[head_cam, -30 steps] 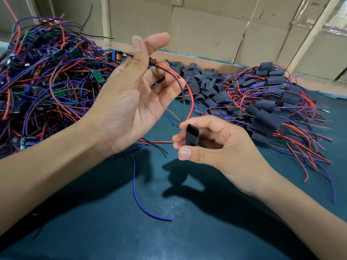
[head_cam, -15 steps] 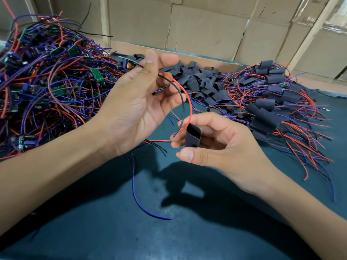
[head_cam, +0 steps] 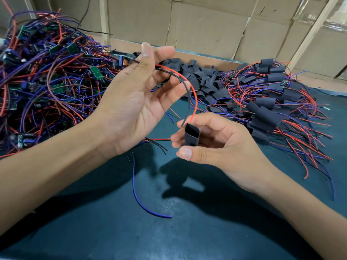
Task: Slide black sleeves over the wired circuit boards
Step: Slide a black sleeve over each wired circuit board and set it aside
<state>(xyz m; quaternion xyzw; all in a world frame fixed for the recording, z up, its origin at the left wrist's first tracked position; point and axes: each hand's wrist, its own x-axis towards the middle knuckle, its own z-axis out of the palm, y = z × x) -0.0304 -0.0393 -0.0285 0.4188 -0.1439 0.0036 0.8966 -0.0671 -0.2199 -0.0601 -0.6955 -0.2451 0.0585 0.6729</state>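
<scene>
Wire ends poised above a sleeve's mouth

Left hand (head_cam: 131, 102) pinches red and black leads (head_cam: 187, 87); right hand (head_cam: 216, 145) pinches the black sleeve (head_cam: 191, 135) upright. Splayed tips could miss the opening.

Both forearms are bare to the frame's edge, with no sleeves, gloves, rings or watch. The left hand (head_cam: 131, 102) and right hand (head_cam: 223, 147) have short, trimmed nails.

**Even light, hard shadows below your hands**

You get bright overhead light: dark shadows fall on the green table (head_cam: 187, 231) directly beneath both hands. Centre is sharp; beyond the table, the cardboard wall (head_cam: 206, 25) bows with wide-angle distortion.
</scene>
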